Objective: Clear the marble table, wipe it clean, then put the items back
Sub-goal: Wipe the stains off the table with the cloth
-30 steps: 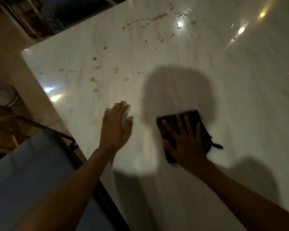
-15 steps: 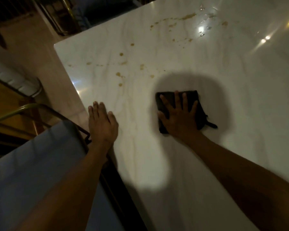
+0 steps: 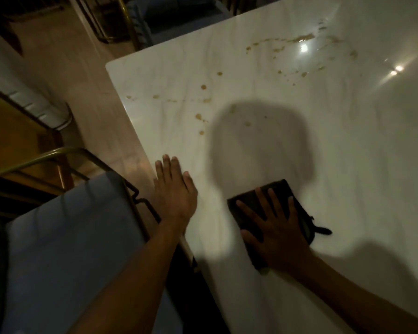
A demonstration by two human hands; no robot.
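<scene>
A white marble table point(image 3: 348, 145) fills the right side of the view. Brown stains point(image 3: 203, 87) are scattered across its far part, up to a smear point(image 3: 302, 38) near the far edge. A dark folded cloth point(image 3: 256, 201) lies flat on the marble near me. My right hand point(image 3: 273, 227) presses down on the cloth with fingers spread and straight. My left hand point(image 3: 174, 191) rests flat on the marble at the table's left edge, fingers straight, holding nothing.
A blue-cushioned chair point(image 3: 65, 249) with a brass frame point(image 3: 46, 156) stands against the table's left edge, under my left arm. More chairs point(image 3: 140, 22) stand beyond the far corner. A wooden floor point(image 3: 65, 68) lies to the left. My head's shadow point(image 3: 261, 145) falls on the marble.
My right hand slid the cloth away from me, then back toward me along the marble. My left hand moved left to the table's edge and stayed there.
</scene>
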